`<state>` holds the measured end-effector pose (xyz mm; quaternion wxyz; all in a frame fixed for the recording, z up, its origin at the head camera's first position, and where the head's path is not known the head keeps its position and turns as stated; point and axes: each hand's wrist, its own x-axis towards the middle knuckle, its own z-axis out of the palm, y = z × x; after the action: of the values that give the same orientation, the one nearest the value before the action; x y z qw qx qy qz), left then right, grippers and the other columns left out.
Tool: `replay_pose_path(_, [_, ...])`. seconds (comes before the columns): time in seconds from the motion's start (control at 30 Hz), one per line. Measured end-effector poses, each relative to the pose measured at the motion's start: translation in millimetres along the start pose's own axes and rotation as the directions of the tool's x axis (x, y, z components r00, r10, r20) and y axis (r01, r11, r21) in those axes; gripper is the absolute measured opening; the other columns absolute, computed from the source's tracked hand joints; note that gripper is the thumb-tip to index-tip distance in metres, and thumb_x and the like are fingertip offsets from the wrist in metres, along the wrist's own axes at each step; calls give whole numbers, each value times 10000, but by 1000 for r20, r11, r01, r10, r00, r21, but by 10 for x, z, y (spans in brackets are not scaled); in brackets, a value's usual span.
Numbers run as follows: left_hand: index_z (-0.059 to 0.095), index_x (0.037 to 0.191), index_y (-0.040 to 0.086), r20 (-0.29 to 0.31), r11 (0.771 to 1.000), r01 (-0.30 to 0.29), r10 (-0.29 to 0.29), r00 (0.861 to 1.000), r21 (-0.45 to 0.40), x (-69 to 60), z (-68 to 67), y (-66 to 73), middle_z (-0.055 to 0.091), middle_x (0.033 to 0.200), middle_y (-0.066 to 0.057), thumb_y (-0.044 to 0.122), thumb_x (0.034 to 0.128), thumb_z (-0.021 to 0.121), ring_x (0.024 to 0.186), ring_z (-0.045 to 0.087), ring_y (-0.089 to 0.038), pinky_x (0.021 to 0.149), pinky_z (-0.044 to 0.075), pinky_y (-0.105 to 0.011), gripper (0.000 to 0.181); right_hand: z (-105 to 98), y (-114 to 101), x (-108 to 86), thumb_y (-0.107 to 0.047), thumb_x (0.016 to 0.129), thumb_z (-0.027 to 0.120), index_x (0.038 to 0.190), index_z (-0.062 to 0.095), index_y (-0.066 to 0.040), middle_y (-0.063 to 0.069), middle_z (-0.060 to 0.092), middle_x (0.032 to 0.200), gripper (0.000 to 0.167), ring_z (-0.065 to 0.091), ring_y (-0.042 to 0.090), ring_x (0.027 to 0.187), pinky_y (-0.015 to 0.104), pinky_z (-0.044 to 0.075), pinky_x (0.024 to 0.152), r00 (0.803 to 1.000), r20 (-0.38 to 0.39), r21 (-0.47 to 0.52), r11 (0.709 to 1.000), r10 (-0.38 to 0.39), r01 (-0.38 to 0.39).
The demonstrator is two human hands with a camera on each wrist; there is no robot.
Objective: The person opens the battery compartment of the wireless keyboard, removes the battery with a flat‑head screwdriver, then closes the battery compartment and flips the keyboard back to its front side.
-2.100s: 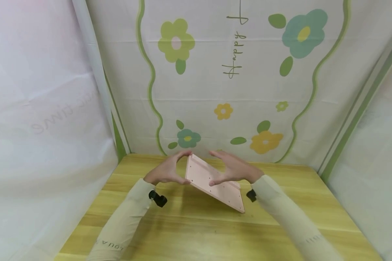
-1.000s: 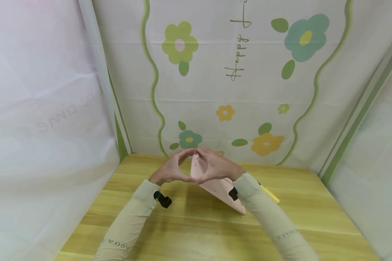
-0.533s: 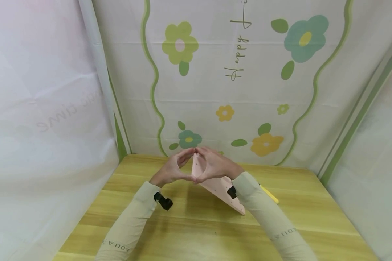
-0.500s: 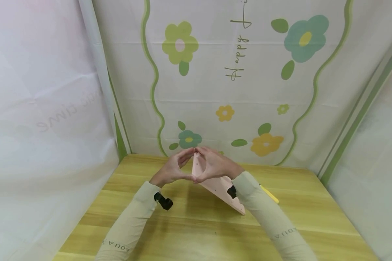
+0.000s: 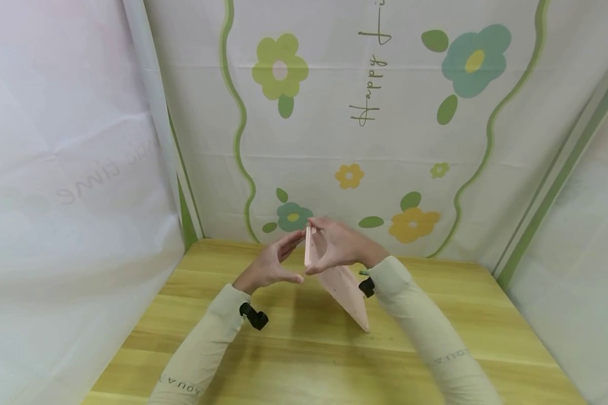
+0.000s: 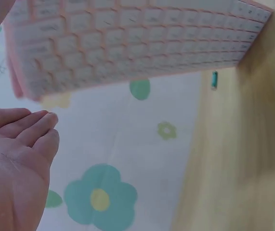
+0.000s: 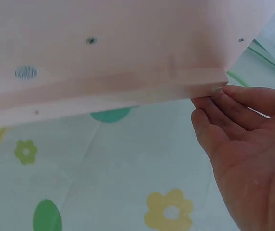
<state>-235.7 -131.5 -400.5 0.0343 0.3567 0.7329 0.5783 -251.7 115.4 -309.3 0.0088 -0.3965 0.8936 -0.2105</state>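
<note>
A pink keyboard [image 5: 343, 289] with white keys [image 6: 127, 43] stands steeply tilted, its lower end at the wooden table and its underside partly turned toward the head view. My right hand [image 5: 342, 246] grips its raised end, the thumb at the near corner and the fingers at the far one. In the right wrist view, the fingertips [image 7: 214, 94] pinch the corner beside the raised ridge of the underside. My left hand [image 5: 272, 264] is just left of that end, thumb and fingers apart, holding nothing. In the left wrist view its palm [image 6: 12, 168] lies below the keyboard's edge, not touching.
A small green cylinder, seemingly a battery [image 6: 215, 80], lies on the table [image 5: 284, 349] behind the keyboard, near my right wrist. Printed white cloth [image 5: 324, 140] hangs at the back, with more cloth at both sides. A black wrist camera [image 5: 254, 316] sits on each cuff.
Two seconds ago the left hand held the raised end; then both hands held it. Now the left has let go, and the right has lifted it higher. A yellow stick at right is now hidden.
</note>
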Motion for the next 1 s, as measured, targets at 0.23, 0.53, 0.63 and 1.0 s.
replay_pose_path(0.23, [190, 1690, 69, 28, 991, 123, -125, 992, 49, -152, 28, -217, 242, 1762, -101, 263, 824, 928, 1641, 222, -300, 1323, 223, -497, 1155, -309, 14, -162, -516, 685, 971, 1626, 345, 13, 196, 509, 1590, 1248, 517, 357, 1451, 554, 466, 1187, 999, -46, 25, 1000, -14, 15])
replay_pose_path(0.53, [162, 1694, 68, 104, 958, 252, -266, 958, 134, -322, 293, -584, 212, 1772, -93, 341, 819, 929, 1645, 191, -341, 1331, 197, -544, 1195, -492, 268, -517, -424, 677, 1002, 1642, 351, -57, 136, 507, 1608, 1220, 499, 338, 1470, 555, 395, 1246, 988, -154, 118, 993, 18, 1])
replay_pose_path(0.63, [148, 1701, 99, 118, 938, 287, -312, 943, 192, -349, 467, -684, 210, 1774, -75, 349, 806, 933, 1643, 209, -323, 1329, 217, -544, 1217, -475, 333, -593, -375, 697, 1002, 1655, 333, -88, 118, 458, 1653, 1203, 468, 337, 1504, 535, 371, 1264, 983, -183, 190, 982, 36, -1])
replay_pose_path(1.0, [120, 1701, 104, 74, 903, 316, -351, 934, 293, -292, 1005, -875, 194, 1768, -124, 513, 700, 966, 1626, 237, -350, 1305, 277, -569, 1373, -458, 319, -656, -278, 695, 1012, 1646, 353, -81, 126, 469, 1647, 1174, 470, 328, 1511, 500, 370, 1260, 970, -241, 254, 967, 36, 27])
